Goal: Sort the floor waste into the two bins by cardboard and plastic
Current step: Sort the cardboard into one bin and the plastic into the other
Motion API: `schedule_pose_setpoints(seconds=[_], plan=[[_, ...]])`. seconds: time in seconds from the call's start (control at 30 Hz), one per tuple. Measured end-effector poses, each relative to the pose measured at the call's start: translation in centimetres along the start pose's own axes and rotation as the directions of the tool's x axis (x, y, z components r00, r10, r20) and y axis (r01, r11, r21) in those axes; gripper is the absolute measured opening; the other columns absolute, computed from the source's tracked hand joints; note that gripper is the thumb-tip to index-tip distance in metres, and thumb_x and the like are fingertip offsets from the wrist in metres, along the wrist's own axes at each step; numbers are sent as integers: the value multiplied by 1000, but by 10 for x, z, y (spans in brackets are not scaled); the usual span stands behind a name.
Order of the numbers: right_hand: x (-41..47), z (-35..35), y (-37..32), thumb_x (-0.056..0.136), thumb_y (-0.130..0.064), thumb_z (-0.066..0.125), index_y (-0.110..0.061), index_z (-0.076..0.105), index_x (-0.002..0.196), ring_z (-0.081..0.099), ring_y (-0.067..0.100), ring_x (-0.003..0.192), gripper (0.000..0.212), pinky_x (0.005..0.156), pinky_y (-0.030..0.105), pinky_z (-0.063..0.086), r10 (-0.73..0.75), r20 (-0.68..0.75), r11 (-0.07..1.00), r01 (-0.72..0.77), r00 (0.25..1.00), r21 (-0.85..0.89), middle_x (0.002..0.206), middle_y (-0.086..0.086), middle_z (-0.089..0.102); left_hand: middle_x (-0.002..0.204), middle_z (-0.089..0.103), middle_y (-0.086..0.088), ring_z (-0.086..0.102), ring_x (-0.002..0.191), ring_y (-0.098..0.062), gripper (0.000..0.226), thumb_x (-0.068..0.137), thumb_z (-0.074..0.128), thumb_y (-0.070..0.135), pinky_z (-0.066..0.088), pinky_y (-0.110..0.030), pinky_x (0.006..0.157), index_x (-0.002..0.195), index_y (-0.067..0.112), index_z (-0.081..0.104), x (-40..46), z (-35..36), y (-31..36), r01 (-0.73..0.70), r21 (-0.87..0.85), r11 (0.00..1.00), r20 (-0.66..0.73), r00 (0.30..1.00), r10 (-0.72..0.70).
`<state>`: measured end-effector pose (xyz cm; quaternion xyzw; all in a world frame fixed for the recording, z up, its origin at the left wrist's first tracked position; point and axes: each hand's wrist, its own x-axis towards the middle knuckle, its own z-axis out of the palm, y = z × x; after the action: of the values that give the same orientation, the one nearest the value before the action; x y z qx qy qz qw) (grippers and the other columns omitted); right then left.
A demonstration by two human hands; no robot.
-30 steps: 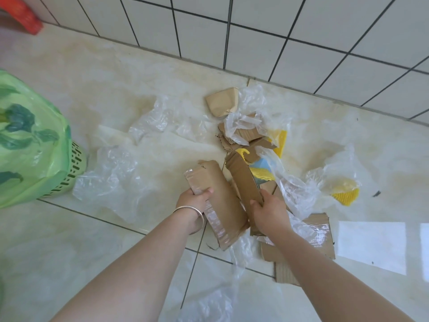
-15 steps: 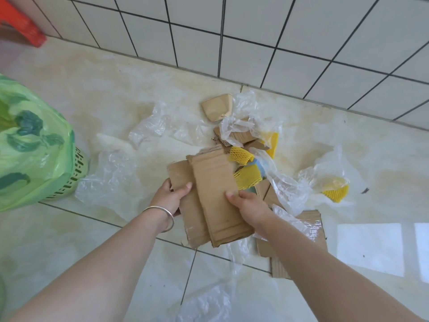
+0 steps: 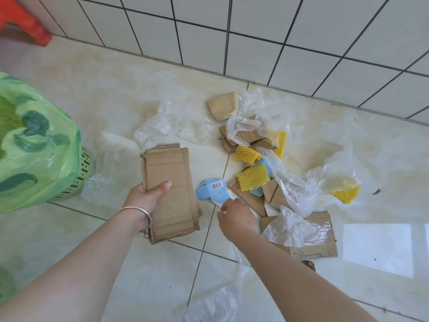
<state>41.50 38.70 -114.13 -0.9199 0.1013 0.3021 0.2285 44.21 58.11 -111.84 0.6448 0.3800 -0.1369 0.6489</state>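
Head view showed me the left hand [image 3: 145, 201] gripping a stack of flattened cardboard [image 3: 170, 194] above the floor [image 3: 116, 89], the thumb lying across its top face near the lower left edge and the other fingers hidden under the stack. Just right of it, the right hand [image 3: 234, 217] pinched the lower end of a light blue card piece [image 3: 212, 190] with a barcode label, its fingertips [image 3: 226, 205] closed on the white edge. Beyond that hand I saw the waste pile lying against the tiled wall [image 3: 301, 31]: yellow foam netting [image 3: 251, 177], torn cardboard scraps [image 3: 224, 105] and clear plastic sheets [image 3: 294, 228], one draped over a cardboard sheet [image 3: 320, 247]. More clear plastic [image 3: 160, 124] lay spread on the floor between the pile and the green basket bin [image 3: 79, 177], which was lined with a green printed bag [image 3: 34, 140] at the left edge.
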Motion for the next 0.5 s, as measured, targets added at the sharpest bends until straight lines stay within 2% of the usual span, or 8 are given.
schedule_pose_setpoints(seconds=[0.13,0.27,0.37,0.43,0.5], plan=[[16,7,0,91,-32,52,-11,41,130,42,23,122,46,100,31,36,21,-121,999,-24,992,-25,130,7,44,80,67,-5,66,60,-16,12,83,68,15,55,-26,52,93,12,64,2,-15,-13,59,-11,998,-23,998,-59],[28,18,-14,86,-40,59,-10,37,130,41,24,120,57,100,33,37,35,-201,992,-59,979,-114,127,7,44,80,67,-6,67,55,-13,5,83,69,15,56,-24,48,85,14,64,3,-14,-20,84,-23,996,-10,996,-85],[36,22,-20,83,-38,64,-12,36,130,41,24,120,61,99,34,36,35,-229,983,-75,973,-166,127,7,45,85,69,-9,66,72,-22,7,82,70,15,56,-32,67,86,14,65,4,-14,-24,102,-27,994,6,995,-102],[41,22,-23,80,-36,68,-13,38,128,43,25,119,61,98,34,37,75,-201,989,-99,977,-112,124,7,49,87,69,-10,67,74,-24,8,82,70,16,56,-35,74,88,14,65,4,-15,-29,118,-32,992,16,993,-118],[43,21,-24,78,-31,71,-16,43,119,48,25,113,51,91,34,41,107,-149,994,-108,983,7,116,6,57,86,70,-9,67,73,-23,8,82,70,17,57,-33,70,88,14,65,3,-17,-33,133,-31,991,31,991,-132]])
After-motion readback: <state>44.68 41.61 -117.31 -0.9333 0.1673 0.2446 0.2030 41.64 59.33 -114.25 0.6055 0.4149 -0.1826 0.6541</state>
